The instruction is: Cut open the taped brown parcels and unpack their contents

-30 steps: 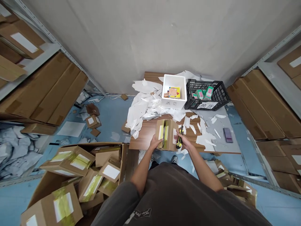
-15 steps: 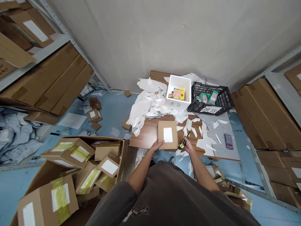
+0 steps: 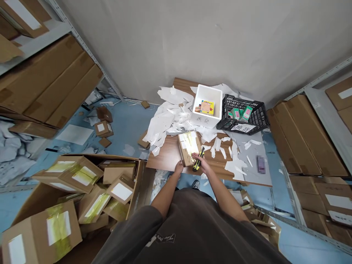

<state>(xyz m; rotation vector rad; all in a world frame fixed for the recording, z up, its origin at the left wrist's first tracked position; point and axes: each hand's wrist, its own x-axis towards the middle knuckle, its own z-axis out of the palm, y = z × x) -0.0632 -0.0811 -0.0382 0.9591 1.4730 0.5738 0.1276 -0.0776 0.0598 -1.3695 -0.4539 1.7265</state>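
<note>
A small cardboard box (image 3: 184, 152) rests near the front edge of the brown table (image 3: 167, 156). Its upper face carries a white label and strips of shiny yellowish tape. My left hand (image 3: 179, 168) grips the box at its near left corner, with the fingertips partly hidden. In my right hand (image 3: 202, 164) is a black and yellow utility knife (image 3: 199, 158), held at a slant over the box's right side. Some fingers of that hand reach to the taped face. Whether the blade is out cannot be made out.
Torn white paper (image 3: 170, 113) covers much of the table. Behind stand a white bin (image 3: 206, 120) with small packets and a black crate (image 3: 260, 117) with green boxes. A large carton (image 3: 143, 172) full of taped parcels is at left. Shelves with cartons flank both sides.
The box has been turned over: a plain face with a white label was up, now a taped face is. The right hand and knife have come left, over the box.
</note>
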